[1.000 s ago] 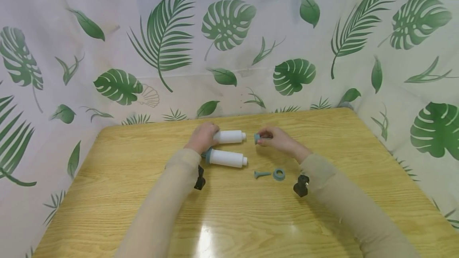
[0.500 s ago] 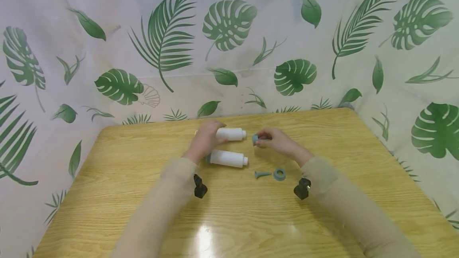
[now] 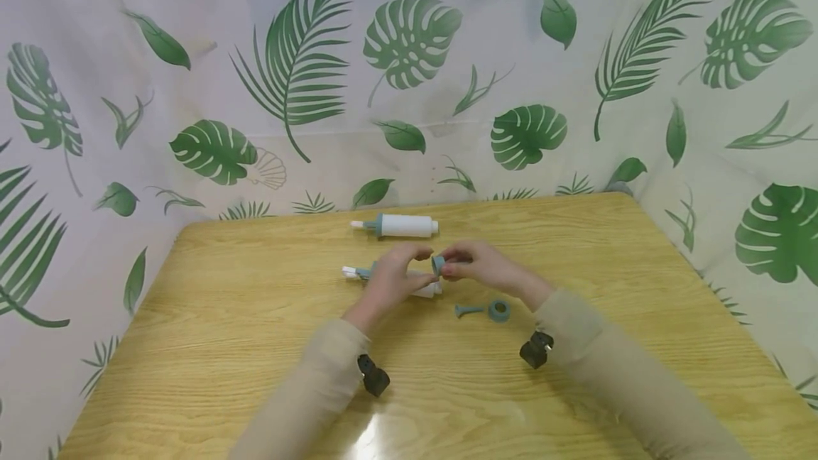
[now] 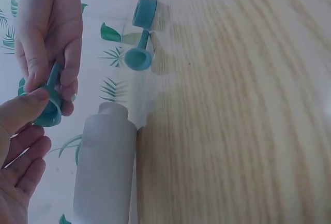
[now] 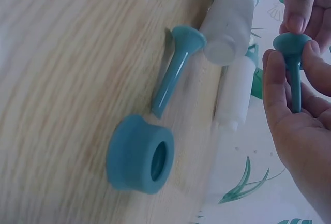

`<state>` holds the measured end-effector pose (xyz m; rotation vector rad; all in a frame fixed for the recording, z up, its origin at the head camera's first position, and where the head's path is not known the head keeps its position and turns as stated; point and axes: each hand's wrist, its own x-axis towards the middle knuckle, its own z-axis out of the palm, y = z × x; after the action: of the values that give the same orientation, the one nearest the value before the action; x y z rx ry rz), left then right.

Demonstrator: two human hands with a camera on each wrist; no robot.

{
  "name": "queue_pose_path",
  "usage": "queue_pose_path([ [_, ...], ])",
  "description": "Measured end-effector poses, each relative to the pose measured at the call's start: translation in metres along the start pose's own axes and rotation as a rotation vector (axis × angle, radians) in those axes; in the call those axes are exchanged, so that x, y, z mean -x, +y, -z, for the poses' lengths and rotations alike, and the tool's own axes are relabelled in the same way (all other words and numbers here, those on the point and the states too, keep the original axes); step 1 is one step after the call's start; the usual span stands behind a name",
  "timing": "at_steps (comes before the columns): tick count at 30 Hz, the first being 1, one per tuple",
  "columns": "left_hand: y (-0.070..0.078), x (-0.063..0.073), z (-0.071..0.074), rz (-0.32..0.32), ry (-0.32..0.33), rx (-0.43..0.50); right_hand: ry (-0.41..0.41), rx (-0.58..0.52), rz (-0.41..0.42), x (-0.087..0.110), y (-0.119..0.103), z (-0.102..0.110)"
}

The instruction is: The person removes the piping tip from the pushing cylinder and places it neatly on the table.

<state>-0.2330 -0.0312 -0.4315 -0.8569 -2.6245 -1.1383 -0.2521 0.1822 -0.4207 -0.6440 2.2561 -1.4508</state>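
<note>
My right hand holds a teal funnel-shaped piece, its thumb and fingers at the cup and its thin stem pointing back towards the palm. My left hand is beside it, thumb and fingers spread around the cup, with the thumb tip appearing to touch the rim. Beneath the left hand lies a white bottle-like cylinder with a teal collar, partly hidden. A matching white cylinder lies farther back, its teal collar and white-tipped rod pointing left.
Nearer on the wooden table lie a second teal funnel-shaped piece and a teal ring, just below the right hand. A leaf-patterned cloth stands behind the table's far edge.
My left hand has let go of the far cylinder, now lying farther back, and moved right and nearer to the funnel-shaped piece. My right hand has brought that piece slightly left and nearer.
</note>
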Motion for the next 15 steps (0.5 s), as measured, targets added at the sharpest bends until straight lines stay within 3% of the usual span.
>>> queue_pose_path([
  [8, 0.0024, 0.0037, -0.0053, -0.023, 0.049, 0.018, -0.017, -0.029, 0.033, 0.0031, -0.0039, -0.0031],
  [15, 0.0000, 0.0057, -0.0062, -0.031, 0.081, 0.087, -0.018, -0.011, 0.017, 0.0049, -0.0035, -0.0020],
])
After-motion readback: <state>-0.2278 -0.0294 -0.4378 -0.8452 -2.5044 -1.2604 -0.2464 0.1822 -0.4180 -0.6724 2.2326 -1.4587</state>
